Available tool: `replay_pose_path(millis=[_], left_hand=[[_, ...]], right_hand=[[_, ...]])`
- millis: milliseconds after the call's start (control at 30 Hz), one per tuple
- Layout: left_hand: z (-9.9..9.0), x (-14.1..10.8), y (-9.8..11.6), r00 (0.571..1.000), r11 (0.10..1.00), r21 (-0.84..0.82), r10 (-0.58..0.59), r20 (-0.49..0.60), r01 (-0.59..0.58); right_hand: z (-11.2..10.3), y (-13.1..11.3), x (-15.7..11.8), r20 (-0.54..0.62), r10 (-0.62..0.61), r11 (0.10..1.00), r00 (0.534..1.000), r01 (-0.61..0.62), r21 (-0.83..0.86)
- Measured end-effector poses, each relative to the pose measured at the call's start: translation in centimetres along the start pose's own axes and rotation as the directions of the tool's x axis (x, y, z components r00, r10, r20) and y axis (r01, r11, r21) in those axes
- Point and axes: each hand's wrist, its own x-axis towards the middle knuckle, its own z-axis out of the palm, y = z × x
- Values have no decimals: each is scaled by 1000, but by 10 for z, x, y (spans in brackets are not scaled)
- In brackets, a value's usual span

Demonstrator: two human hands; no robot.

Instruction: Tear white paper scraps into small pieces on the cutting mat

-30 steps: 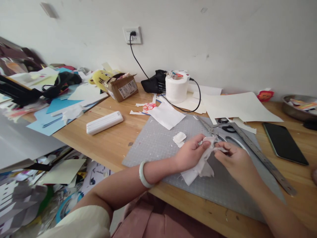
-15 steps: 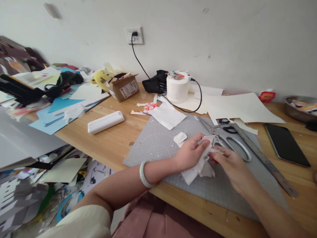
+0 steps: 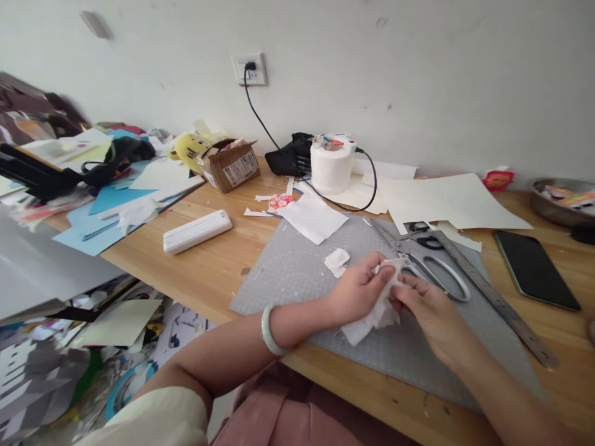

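Note:
A crumpled white tissue-like sheet (image 3: 372, 322) hangs between both hands above the grey cutting mat (image 3: 283, 272). My left hand (image 3: 360, 288), with a pale bracelet on its wrist, pinches the sheet's upper part between thumb and fingers. My right hand (image 3: 425, 306) grips the sheet's right edge, its fingertips close to the left thumb. Just behind the hands lie large scissors (image 3: 446, 279) with silver handles, beside a long metal ruler (image 3: 497, 300). A small torn white piece (image 3: 337, 261) rests on the mat to the left of the hands.
A white case (image 3: 198, 231) lies on the left of the table (image 3: 204, 272). Behind are a cardboard box (image 3: 232, 168), a white roll (image 3: 331, 167) with a black cable, and cream paper (image 3: 455, 201). A phone (image 3: 535, 269) and metal bowl (image 3: 558, 207) are at right.
My right hand has drawn slightly closer to my left hand, and the loose end of the sheet that stuck out over its fingers no longer shows. The view has shifted slightly.

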Motion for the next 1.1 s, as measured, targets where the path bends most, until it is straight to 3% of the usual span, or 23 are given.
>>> replay_pose_path(millis=[200,367,433,533,700,767,967,1100], left_hand=[[-1,3,-1,998,1000,-30,0,-55,-2],[-12,15,-4,957,983,-180,-25,-289,-29],[-13,17,-6,961,978,-206,-45,-275,-13],[-7,12,-7,986,982,-189,-56,-157,26],[1,2,0,1000,996,-86,16,-11,-17],[1,1,2,1000,998,-61,23,-12,-23],[2,2,3,1000,978,-210,-14,-25,9],[-5,9,1,984,965,-264,-40,-175,-7]], right_hand=[[0,1,-1,-32,-21,1000,999,22,16],[-3,0,-2,-44,-45,999,998,46,11],[-3,0,-1,-44,-44,999,998,45,10],[-2,0,0,-31,-29,999,999,30,16],[1,1,-2,-33,-26,999,999,27,26],[1,0,-1,-42,-30,999,999,31,26],[0,-1,0,-51,-41,999,998,43,28],[-7,-3,-1,-83,-72,997,994,75,29]])
